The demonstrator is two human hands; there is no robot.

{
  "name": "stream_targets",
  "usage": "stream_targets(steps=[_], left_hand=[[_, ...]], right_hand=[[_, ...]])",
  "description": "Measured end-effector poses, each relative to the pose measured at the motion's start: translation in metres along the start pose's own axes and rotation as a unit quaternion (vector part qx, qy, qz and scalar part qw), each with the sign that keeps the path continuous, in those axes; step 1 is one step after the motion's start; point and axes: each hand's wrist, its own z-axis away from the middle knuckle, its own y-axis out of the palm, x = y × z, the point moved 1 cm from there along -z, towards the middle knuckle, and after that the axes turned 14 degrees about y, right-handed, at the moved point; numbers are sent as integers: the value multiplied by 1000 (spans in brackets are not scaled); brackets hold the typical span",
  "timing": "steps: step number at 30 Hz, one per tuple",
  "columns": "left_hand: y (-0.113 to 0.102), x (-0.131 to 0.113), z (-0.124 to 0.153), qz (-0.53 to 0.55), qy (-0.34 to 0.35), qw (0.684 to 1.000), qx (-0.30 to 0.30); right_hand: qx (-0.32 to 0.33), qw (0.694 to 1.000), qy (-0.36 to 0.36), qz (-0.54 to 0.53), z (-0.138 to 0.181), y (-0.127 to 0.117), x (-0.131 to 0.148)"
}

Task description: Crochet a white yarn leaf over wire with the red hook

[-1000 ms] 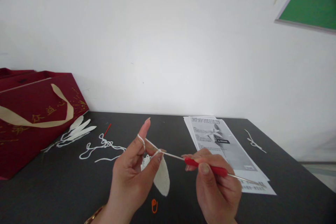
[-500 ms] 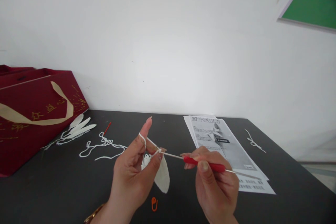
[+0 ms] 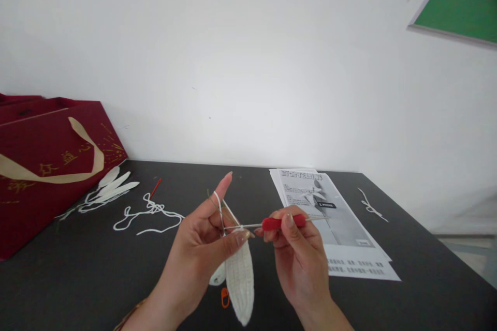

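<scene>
My left hand (image 3: 202, 248) pinches the top of a white crocheted petal-shaped piece (image 3: 240, 282) between thumb and middle finger. The forefinger points up with white yarn (image 3: 219, 204) looped over it. In my right hand (image 3: 298, 256) is a crochet hook with a red handle (image 3: 277, 223). It lies almost level, and its metal tip reaches the top of the white piece at my left fingertips. Both hands hover above the dark table (image 3: 77, 279).
An orange stitch marker (image 3: 224, 297) lies under the white piece. Loose white yarn (image 3: 149, 214), finished white petals (image 3: 112, 186) and a red bag (image 3: 46, 160) are at the left. Printed instruction sheets (image 3: 334, 217) and a yarn scrap (image 3: 370, 207) lie at the right. A white wall stands behind.
My right hand has moved left and turned the hook level, bringing its tip in to the piece. The left hand has shifted right, and the white piece now hangs longer below it.
</scene>
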Motion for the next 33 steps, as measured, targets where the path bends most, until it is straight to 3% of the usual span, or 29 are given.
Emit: stream_targets(steps=[5, 9, 17, 20, 25, 33], left_hand=[[-1, -2, 1, 14, -23, 1000, 12], [1, -2, 2, -31, 14, 999, 15], [9, -5, 6, -131, 77, 988, -40], [5, -3, 6, -141, 93, 985, -31], [-2, 2, 4, -156, 115, 981, 7], [1, -3, 4, -176, 129, 976, -20]], right_hand=[[25, 998, 44, -21, -4, -4, 3], [38, 999, -5, 15, -4, -7, 9], [80, 984, -123, 105, 1, -11, 20], [75, 976, -157, 128, 2, -12, 22], [60, 970, -185, 144, 4, -12, 22], [53, 956, -228, 178, 9, -12, 23]])
